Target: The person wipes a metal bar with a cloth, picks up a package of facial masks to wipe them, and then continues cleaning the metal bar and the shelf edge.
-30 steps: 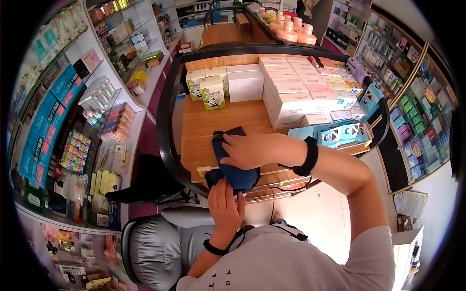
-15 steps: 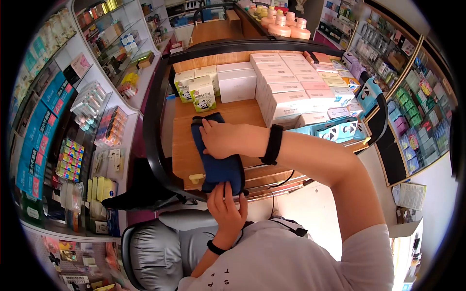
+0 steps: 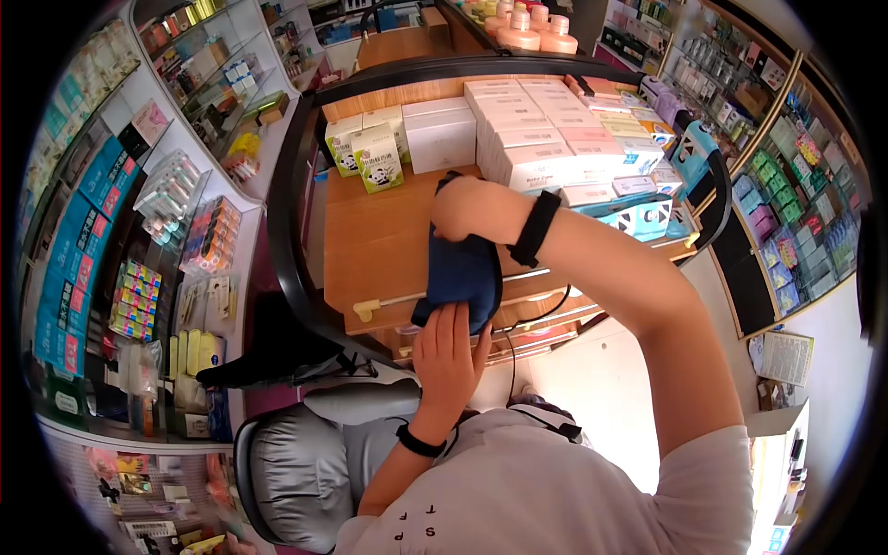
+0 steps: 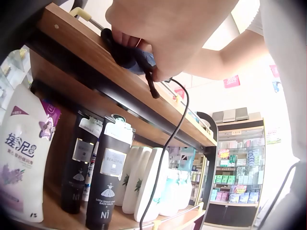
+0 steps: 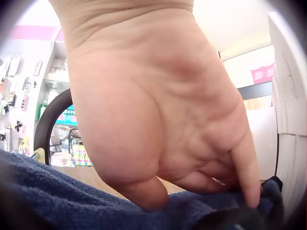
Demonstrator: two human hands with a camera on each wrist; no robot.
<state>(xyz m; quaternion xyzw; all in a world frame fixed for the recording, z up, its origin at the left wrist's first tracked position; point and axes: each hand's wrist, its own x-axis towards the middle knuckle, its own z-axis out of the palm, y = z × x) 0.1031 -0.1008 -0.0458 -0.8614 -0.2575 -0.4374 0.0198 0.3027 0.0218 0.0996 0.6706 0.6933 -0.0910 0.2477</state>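
A dark blue terry cloth [image 3: 462, 273] with black edging stretches from the wooden tray top over its near edge. My right hand [image 3: 467, 211] grips its far end from above, wrist bent down. Close up in the right wrist view, the thumb and fingers of the right hand [image 5: 158, 110] dig into the cloth [image 5: 91, 201]. At the near end, my left hand [image 3: 447, 356] holds the lower edge. The left wrist view has the left hand [image 4: 163, 33] with fingers curled round the black-edged part [image 4: 120, 52]; the fingertips are partly hidden.
White and pink boxes [image 3: 532, 129] are stacked right of the cloth, beside green panda boxes [image 3: 377, 159]. A black rail [image 3: 291, 222] frames the tray. A cable [image 4: 180, 124] hangs in front of bottles [image 4: 110, 172] on the lower shelf. A grey chair [image 3: 291, 472] stands at left.
Both hands and the cloth first shifted left, the cloth spreading out longer, then moved back right. The right hand is now bent over the cloth's far end, nearer the box stack.
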